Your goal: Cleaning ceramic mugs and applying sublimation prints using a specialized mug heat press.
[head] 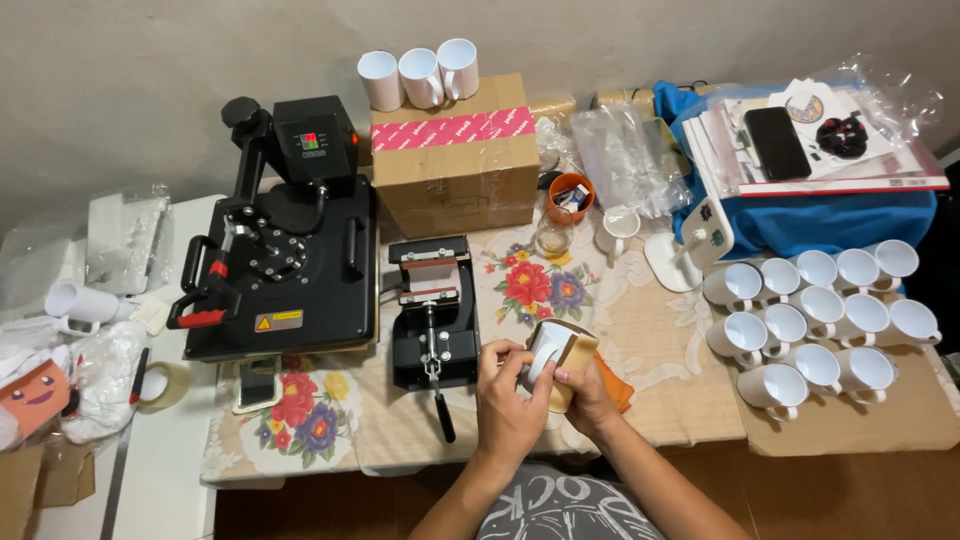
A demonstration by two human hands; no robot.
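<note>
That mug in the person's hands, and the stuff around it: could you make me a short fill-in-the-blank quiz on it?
1. Both hands, left hand and right hand, hold a white mug wrapped in a ____ coloured sheet.
2. On the cardboard box stand ____ white mugs.
3. The small mug press sits to the ____ of the big black heat press.
4. The dark phone lies on a stack atop a ____ cloth.

Missing words: tan; three; right; blue

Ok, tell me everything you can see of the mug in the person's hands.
The mug is white, ceramic-looking, tilted with its open mouth facing up and away. A tan paper-like sheet wraps its right side. The left hand grips it from the left and the right hand holds the wrapped side. It is held above the table's near edge, beside the small black mug press.
</note>
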